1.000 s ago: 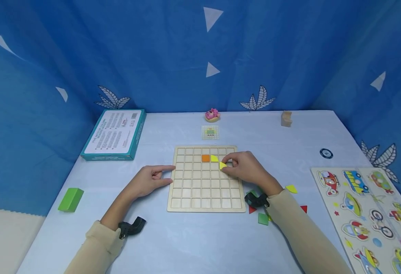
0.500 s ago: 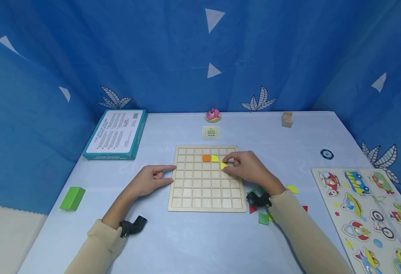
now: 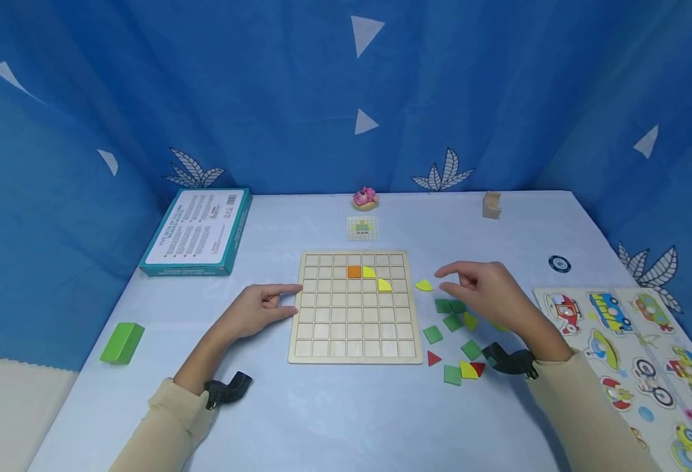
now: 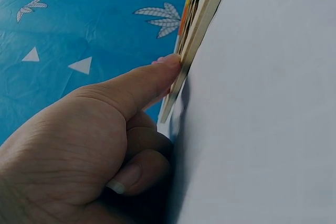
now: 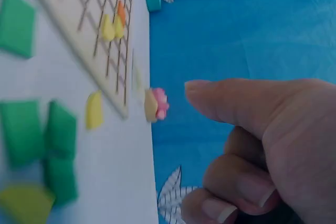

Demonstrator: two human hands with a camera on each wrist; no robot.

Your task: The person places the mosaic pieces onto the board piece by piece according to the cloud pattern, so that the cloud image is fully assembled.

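A square wooden grid board [image 3: 330,330] lies flat on the table. In its upper rows sit an orange square tile [image 3: 354,271], a yellow quarter-circle tile [image 3: 368,272] and a second yellow quarter-circle tile [image 3: 384,285]. My left hand [image 3: 257,311] touches the board's left edge with index finger and thumb; the left wrist view shows the thumb [image 4: 142,87] straight against the rim. To the right of the board my right hand [image 3: 490,292] hovers over the table, thumb and index finger apart, holding nothing. Just left of its fingertips lies a loose yellow quarter-circle tile [image 3: 424,286].
Several green square tiles [image 3: 433,334], red triangles [image 3: 433,358] and more yellow pieces lie right of the board. A pattern card [image 3: 362,229] and pink figurine [image 3: 365,198] stand behind it. A teal box [image 3: 195,233], green block [image 3: 122,343] and picture puzzle [image 3: 623,341] flank the area.
My right hand has let go of the second yellow quarter-circle tile on the board and moved right, uncovering the loose tiles. The left hand stays at the board's edge.
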